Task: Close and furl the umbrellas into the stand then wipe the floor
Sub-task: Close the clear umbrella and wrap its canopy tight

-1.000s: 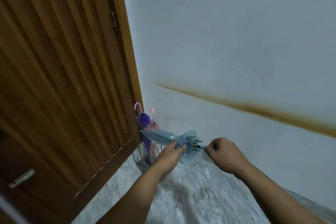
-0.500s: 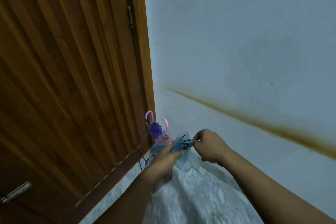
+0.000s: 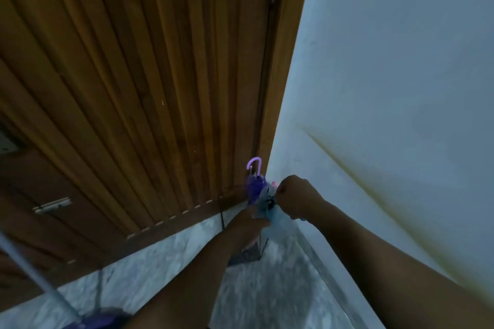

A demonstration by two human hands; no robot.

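Head view – two hands: left hand (image 3: pixel 250 218), right hand (image 3: pixel 295 191) | both grasp one blue umbrella (image 3: pixel 267 201) | one purple umbrella (image 3: pixel 255 185)

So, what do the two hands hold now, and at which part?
Both hold the blue umbrella. The left hand grips its furled canopy in the middle; the right hand pinches the handle end, over the wire stand.

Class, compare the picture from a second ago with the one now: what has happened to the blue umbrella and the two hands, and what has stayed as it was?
The blue umbrella, held level a second ago, now points down into the wire stand beside the purple umbrella. Both hands moved with it toward the corner: the right hand grips its upper end, and the left hand holds the canopy lower down. Neither hand let go. The purple umbrella stays upright in the stand.
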